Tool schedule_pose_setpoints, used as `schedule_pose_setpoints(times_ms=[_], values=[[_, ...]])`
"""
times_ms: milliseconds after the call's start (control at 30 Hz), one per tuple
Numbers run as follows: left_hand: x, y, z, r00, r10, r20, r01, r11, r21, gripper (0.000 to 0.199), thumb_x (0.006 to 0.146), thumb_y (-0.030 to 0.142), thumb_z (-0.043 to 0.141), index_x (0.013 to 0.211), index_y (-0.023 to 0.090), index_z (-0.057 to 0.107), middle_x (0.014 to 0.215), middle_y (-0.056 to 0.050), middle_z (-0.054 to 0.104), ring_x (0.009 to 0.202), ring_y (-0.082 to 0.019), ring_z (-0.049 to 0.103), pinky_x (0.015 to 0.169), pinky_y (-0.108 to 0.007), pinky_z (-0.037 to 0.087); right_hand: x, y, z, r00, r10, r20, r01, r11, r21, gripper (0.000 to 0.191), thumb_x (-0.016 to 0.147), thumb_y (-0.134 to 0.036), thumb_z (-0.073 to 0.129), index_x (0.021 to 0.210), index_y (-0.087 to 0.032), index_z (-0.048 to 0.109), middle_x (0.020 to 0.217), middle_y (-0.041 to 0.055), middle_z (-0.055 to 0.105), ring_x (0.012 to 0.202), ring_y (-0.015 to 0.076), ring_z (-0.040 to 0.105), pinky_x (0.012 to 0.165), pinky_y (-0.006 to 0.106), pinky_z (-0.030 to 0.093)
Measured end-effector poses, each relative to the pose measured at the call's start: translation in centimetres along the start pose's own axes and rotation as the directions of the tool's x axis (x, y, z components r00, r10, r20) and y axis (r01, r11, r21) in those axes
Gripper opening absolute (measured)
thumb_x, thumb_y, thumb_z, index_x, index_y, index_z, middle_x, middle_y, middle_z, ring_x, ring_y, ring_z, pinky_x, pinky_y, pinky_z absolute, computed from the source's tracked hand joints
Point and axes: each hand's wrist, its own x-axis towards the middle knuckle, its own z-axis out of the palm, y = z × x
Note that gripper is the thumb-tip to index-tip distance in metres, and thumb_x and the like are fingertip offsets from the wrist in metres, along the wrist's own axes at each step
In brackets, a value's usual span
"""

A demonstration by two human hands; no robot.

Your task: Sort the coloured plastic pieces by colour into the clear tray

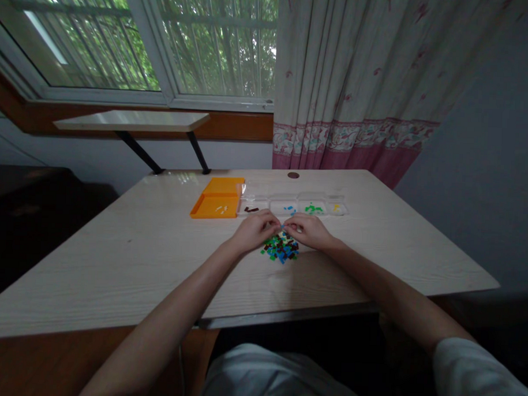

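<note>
My left hand (pixel 255 230) and my right hand (pixel 309 231) meet over a heap of small coloured plastic pieces (pixel 283 249) on the table. Fingertips of both are pinched together around a tiny blue piece (pixel 282 226), mostly covered by the fingers. Green, blue, dark brown and pale pieces make up the heap. Just beyond the hands lies a clear compartment tray (pixel 285 197). In its separate sections are dark brown pieces (pixel 251 209), blue pieces (pixel 289 209), green pieces (pixel 314 208) and yellow pieces (pixel 336 207). An open orange box (pixel 211 209) to its left holds a few pale pieces (pixel 221 209).
The pale wooden table (pixel 158 258) spreads out on both sides. At its back left a raised shelf (pixel 137 121) stands on dark legs. A round brown disc (pixel 293 175) sits near the back edge, in front of a curtain (pixel 336 108).
</note>
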Motion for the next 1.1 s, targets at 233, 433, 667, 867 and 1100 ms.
schedule_pose_setpoints(times_ms=[233,433,667,867,1100], values=[[-0.8,-1.5,-2.8,0.916,-0.169,0.363,0.189,0.982,-0.021,0.032,0.077,0.038,0.051,0.062,0.011,0.06,0.052,0.002,0.049,0.05,-0.007,0.039,0.048,-0.019,0.028,0.0,0.2,-2.1,0.962,0.012,-0.274,-0.02,0.999,-0.028,0.016,0.084,-0.026,0.051,0.085,-0.017,0.065,0.072,0.0033,0.061,0.063,0.0111,0.053,0.06,0.022,0.041],[-1.0,-1.3,-2.4,0.875,-0.183,0.448,0.168,0.983,0.074,0.037,0.073,0.045,0.053,0.056,0.012,0.056,0.049,0.003,0.045,0.047,-0.006,0.036,0.046,-0.019,0.024,0.1,0.5,-2.6,0.937,-0.025,-0.349,0.007,0.999,-0.053,0.014,0.083,-0.023,0.052,0.084,-0.017,0.064,0.07,0.0025,0.061,0.061,0.011,0.052,0.058,0.023,0.042],[-1.1,-1.2,-1.6,0.884,-0.148,0.443,0.151,0.988,0.028,0.024,0.07,0.032,0.051,0.056,0.013,0.052,0.05,0.004,0.045,0.048,-0.007,0.035,0.047,-0.019,0.024,0.1,0.8,-2.5,0.926,-0.033,-0.376,0.015,0.998,-0.053,0.014,0.083,-0.025,0.053,0.085,-0.018,0.065,0.071,0.0026,0.061,0.06,0.0108,0.052,0.058,0.023,0.042],[-1.1,-1.0,-1.6,0.895,-0.12,0.429,0.13,0.992,0.006,0.015,0.068,0.024,0.049,0.059,0.014,0.056,0.051,0.003,0.048,0.048,-0.008,0.038,0.047,-0.019,0.026,-0.1,1.0,-2.4,0.944,0.06,-0.325,-0.08,0.996,-0.049,0.019,0.085,-0.03,0.05,0.087,-0.019,0.065,0.074,0.0042,0.061,0.064,0.0131,0.053,0.061,0.026,0.042],[-0.9,-0.8,-1.8,0.912,-0.134,0.389,0.122,0.991,0.056,0.011,0.064,0.02,0.051,0.062,0.014,0.06,0.054,0.002,0.053,0.049,-0.009,0.043,0.048,-0.02,0.028,0.1,1.6,-2.1,0.948,0.124,-0.293,-0.151,0.986,-0.07,0.02,0.084,-0.03,0.05,0.087,-0.018,0.065,0.077,0.0048,0.062,0.069,0.0141,0.055,0.066,0.026,0.041]])
